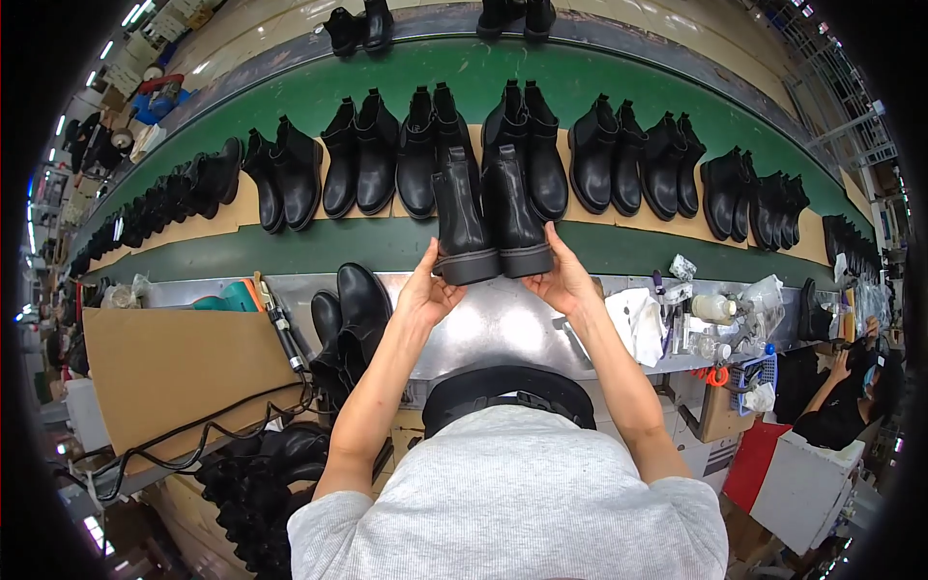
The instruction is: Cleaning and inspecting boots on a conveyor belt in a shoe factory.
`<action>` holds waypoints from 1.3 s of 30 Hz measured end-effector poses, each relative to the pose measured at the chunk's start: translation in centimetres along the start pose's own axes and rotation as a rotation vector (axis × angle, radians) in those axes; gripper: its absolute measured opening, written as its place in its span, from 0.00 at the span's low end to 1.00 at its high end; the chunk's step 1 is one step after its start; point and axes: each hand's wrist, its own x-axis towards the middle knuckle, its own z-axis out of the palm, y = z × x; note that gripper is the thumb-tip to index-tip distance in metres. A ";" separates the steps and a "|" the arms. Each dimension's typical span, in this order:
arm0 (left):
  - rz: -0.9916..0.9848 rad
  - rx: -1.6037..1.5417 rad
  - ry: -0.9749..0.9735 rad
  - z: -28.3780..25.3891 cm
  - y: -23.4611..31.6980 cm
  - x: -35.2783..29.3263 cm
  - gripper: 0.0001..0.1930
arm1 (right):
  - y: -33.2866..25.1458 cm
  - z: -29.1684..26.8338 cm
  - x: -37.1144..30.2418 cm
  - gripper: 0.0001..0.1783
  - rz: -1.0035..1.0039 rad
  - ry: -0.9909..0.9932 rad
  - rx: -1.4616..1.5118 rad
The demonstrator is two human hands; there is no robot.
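I hold a pair of black ankle boots up side by side above the bench's near edge, heels toward me. My left hand [431, 292] is closed at the heel and sole of the left boot [462, 224]. At the other side, my right hand [565, 280] grips the right boot [515, 215] by its heel and sole. The two heels nearly touch, and the boots' toes are hidden. Directly behind them, a black boot pair [548, 174] stands in a long row of similar boots on cardboard strips over the green surface [619, 242].
Two black boots [364, 300] stand left on the metal ledge [503, 333], beside a cardboard sheet [193, 372] and coiled cable [208, 435]. Bottles [713, 307] and a white cloth [635, 324] lie right. More boots [271, 483] are piled lower left. A co-worker [836, 401] is far right.
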 end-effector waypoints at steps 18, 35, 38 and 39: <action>0.218 1.622 0.407 -2.2 -1.5 6.1 0.61 | 4.0 -0.3 6.3 0.63 -0.028 0.192 -1.863; 0.555 0.422 -0.341 2.9 -1.0 -7.2 0.20 | 1.6 0.9 -1.4 0.27 -0.047 -0.513 0.075; 0.453 0.335 -0.455 3.6 -0.6 -7.5 0.21 | 2.0 1.5 -2.1 0.28 -0.211 -0.624 0.075; 0.395 0.295 -0.515 4.1 -0.3 -7.8 0.21 | 1.9 1.4 -1.9 0.28 -0.236 -0.603 0.080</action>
